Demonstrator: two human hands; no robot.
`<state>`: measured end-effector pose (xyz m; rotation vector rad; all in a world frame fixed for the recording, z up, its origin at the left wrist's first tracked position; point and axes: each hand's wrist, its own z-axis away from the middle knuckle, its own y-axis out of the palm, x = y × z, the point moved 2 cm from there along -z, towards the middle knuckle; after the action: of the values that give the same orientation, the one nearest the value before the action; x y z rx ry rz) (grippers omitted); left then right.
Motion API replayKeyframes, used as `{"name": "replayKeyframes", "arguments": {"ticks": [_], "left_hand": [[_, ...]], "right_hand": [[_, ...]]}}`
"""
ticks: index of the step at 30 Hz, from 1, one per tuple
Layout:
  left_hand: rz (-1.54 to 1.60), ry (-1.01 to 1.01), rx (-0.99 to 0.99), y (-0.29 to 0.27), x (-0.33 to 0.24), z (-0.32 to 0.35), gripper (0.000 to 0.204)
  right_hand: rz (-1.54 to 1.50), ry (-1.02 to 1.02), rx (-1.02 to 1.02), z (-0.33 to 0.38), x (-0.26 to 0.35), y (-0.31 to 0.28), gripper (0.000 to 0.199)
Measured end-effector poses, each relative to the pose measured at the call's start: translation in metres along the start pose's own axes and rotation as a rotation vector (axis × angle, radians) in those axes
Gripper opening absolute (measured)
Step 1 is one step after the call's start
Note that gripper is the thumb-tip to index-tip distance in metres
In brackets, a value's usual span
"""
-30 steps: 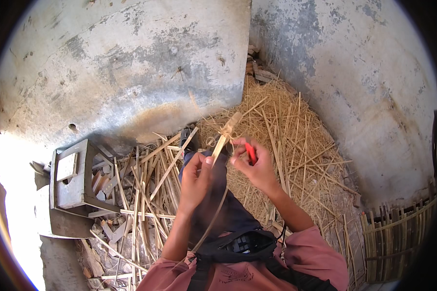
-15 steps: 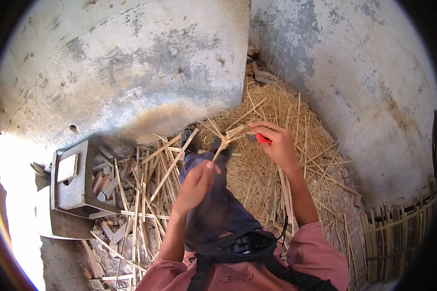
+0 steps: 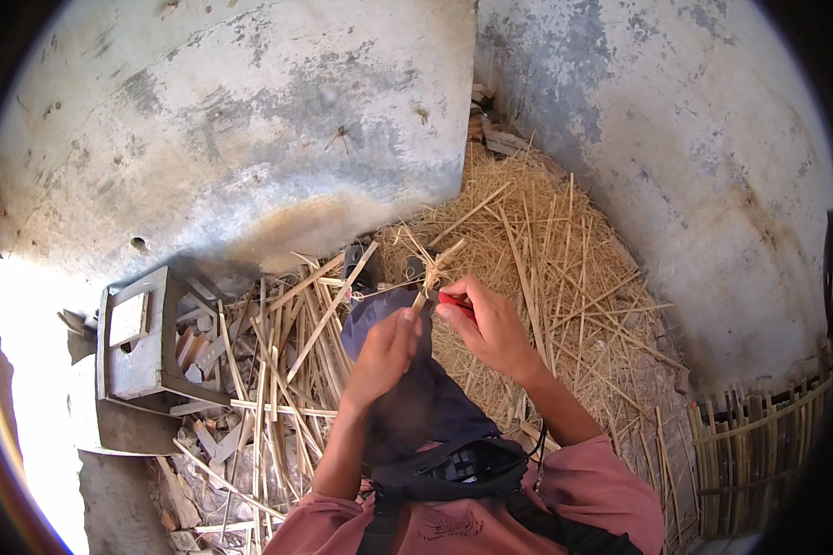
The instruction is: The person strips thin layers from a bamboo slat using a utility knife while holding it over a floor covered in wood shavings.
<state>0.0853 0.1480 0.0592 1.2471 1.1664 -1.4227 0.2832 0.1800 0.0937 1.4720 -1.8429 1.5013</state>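
Observation:
My left hand pinches the lower end of a thin bamboo strip above a dark cloth spread over my lap. My right hand is closed around a red-handled tool held against the same strip, just right of my left fingers. The strip's upper end splays out in pale slivers over the straw. Both hands are close together, almost touching. The tool's blade is hidden behind the strip and my fingers.
A heap of bamboo splints and shavings fills the corner between two stained concrete walls. Longer split sticks lie at the left beside a small wooden stool. A woven bamboo frame stands at the lower right.
My right hand with the red tool went up and away along the strip, then came back down beside my left hand. My left hand stayed over the cloth.

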Motion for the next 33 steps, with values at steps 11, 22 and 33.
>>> {"name": "replayKeyframes", "arguments": {"ticks": [11, 22, 33], "left_hand": [[-0.200, 0.189, -0.123, 0.004, 0.001, 0.005, 0.040], [-0.383, 0.247, -0.251, 0.018, -0.016, 0.016, 0.034], [-0.505, 0.232, -0.294, 0.022, -0.016, 0.019, 0.028]], "right_hand": [[0.066, -0.029, -0.066, 0.000, 0.006, 0.006, 0.028], [0.052, -0.085, -0.208, 0.001, 0.003, 0.015, 0.029], [0.060, -0.121, -0.284, 0.001, 0.000, 0.020, 0.027]]}}
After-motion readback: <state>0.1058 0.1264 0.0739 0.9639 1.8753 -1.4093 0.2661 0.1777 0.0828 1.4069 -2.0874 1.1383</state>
